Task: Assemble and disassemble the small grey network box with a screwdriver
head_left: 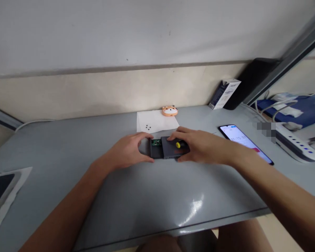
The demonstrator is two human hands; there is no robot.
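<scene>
A dark grey electronics case lies on the table in two parts, partly slid apart. Its inner tray [156,153] sticks out to the left, showing a green circuit board [156,142] along the far side. My left hand [127,148] grips the tray's left end between thumb and fingers. Around the outer cover [169,149] on the right, my right hand [196,145] is closed. A screwdriver [178,144] with a yellow end is also tucked in that hand, its shaft hidden. Several small black screws [148,127] rest on white paper [159,120] just behind the case.
An orange animal-faced case [169,111] sits on the paper's far edge. To the right lie a lit phone [244,141] and a white power strip [296,143] with cables. A small carton [224,93] leans at the back right. A dark tablet-like slab [0,192] is at left.
</scene>
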